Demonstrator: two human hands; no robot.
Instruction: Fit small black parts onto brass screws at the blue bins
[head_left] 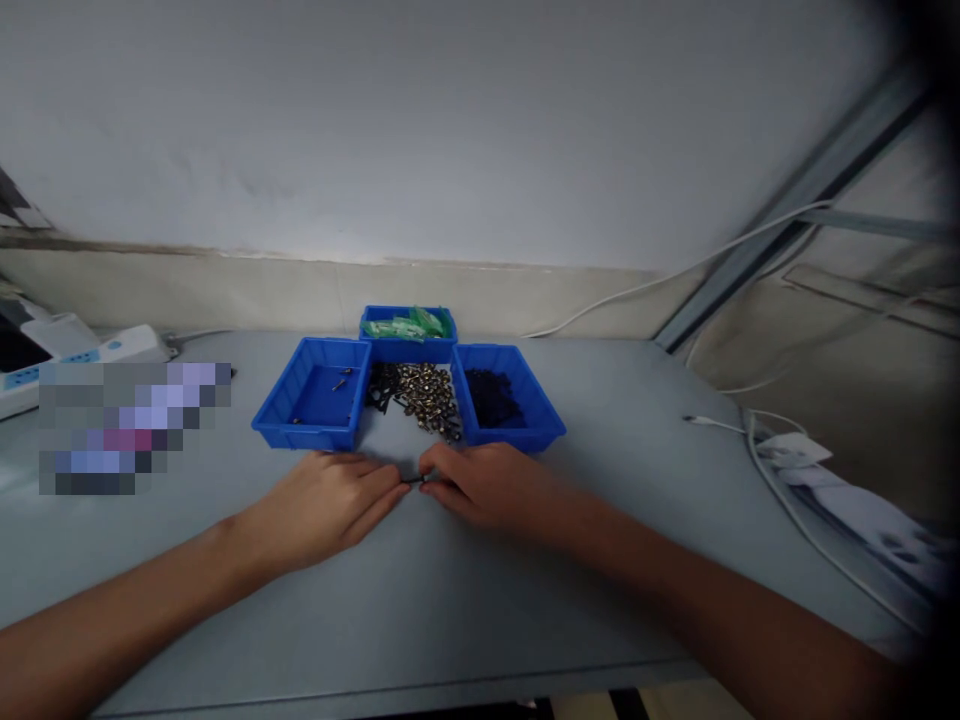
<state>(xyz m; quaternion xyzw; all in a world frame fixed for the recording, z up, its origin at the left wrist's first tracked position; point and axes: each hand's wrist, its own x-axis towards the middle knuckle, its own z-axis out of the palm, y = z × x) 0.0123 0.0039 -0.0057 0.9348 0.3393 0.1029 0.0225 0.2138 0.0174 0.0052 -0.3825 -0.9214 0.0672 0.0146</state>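
Observation:
My left hand [330, 500] is closed in a pinch on one end of a small thin dark part [413, 480]. The fingertips of my right hand [499, 485] pinch at its other end, so the part spans the narrow gap between both hands, low over the table. Its exact kind is too small to make out. Just beyond my hands lies a pile of small brass-coloured metal pieces [426, 392], with thin black parts [383, 385] heaped at its left side.
Around the pile stand a left blue bin [264, 410] with a few small metal pieces, a right blue bin [536, 400] with black parts, and a rear blue bin [409, 352] with green wrappers. A power strip [135, 345] sits left; cables [780, 500] lie right.

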